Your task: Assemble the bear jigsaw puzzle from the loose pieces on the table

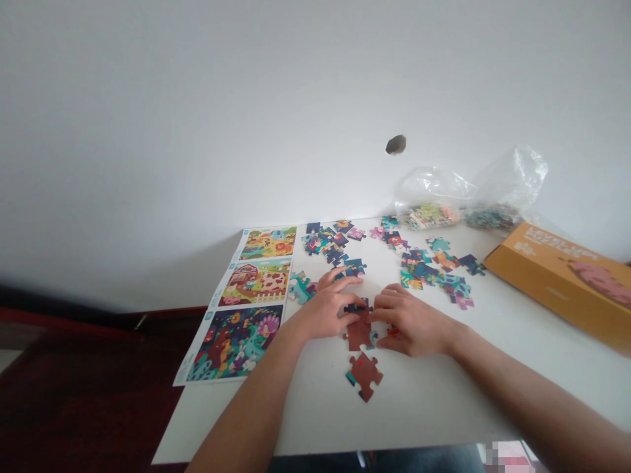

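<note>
Jigsaw pieces [359, 335] in reddish brown lie between the two hands on my feed, just right of the printed picture sheet [234, 341], and they are the hardest part to read from here. The left hand [325, 309] and the right hand [411, 322] cover much of them, so I cannot make out how many pieces sit there or whether they are joined. Both hands are low and spread, with the fingers [389, 299] curving inward and touching or nearly touching the brown edges from either side. A narrow gap lies between the hands, and a small dark piece [357, 307] shows in it. I cannot tell whether either hand truly grips anything. Another brown piece [365, 376] lies alone, right of the sheet's lower part and apart from the hands, its printed detail too small for me to read. Right of the sheet, a heap of colourful pieces [325, 243] and a wider scatter of pieces [434, 269] lie on the white table [419, 414]. Further right of the sheet are two clear plastic bags [428, 200] holding more pieces, and an orange cardboard box [562, 276] cut off by the frame edge. A pixelated patch [507, 456] hides whatever lies below the table edge.
</note>
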Tool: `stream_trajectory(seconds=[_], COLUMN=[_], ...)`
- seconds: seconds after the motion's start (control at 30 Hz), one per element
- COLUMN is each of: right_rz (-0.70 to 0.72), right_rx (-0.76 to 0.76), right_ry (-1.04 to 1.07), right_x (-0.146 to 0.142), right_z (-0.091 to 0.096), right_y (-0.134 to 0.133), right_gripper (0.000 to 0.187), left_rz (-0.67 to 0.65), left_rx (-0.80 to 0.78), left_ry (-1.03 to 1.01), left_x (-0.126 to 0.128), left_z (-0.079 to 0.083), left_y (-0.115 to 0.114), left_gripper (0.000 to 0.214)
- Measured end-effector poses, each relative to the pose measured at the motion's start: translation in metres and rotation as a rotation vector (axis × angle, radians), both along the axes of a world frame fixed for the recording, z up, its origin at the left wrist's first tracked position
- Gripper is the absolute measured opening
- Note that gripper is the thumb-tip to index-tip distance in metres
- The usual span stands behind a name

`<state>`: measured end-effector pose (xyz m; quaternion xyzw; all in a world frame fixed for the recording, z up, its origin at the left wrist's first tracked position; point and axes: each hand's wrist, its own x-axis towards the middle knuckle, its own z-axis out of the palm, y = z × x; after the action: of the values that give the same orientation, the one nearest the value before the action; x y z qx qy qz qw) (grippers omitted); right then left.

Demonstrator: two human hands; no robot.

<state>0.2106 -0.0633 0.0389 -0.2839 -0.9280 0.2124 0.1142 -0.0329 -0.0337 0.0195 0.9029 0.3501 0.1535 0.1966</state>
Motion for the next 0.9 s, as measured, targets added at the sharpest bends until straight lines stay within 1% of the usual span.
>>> stream_trajectory(seconds=[0.1,0.2,0.33,0.47,0.7,0.9], right_rz=[-0.031,-0.101,-0.168,-0.152,-0.053,-0.072], right_rx=[-0.001,0.014,0.030,-0.002,-0.028,-0.046], right_ry=[-0.025,-0.036,-0.042,-0.025,-0.023,-0.085], right_x=[0.002,-0.005,-0.018,-0.019,-0.003,0.013], right_z=[0.001,-0.002,-0.009,-0.010,-0.003,0.002], right_y=[0.001,-0.001,-0.007,-0.007,0.000,0.005], right_gripper=[0.038,0.044,0.041,0.040,0.039,0.034], left_rz=[-0.011,-0.014,-0.006,0.012,0.015,0.018], left_rx=[0.006,0.012,0.042,0.068,0.080,0.078], left_ry=[-0.003,0.006,0.005,0.014,0.033,0.025], left_x=[0.000,0.001,0.001,0.000,-0.001,-0.002], left_z=[0.002,0.002,-0.002,-0.005,-0.002,-0.001], left_y=[0.000,-0.001,0.001,0.003,0.002,0.003], left_gripper=[0.021,0.025,0.023,0.019,0.019,0.018])
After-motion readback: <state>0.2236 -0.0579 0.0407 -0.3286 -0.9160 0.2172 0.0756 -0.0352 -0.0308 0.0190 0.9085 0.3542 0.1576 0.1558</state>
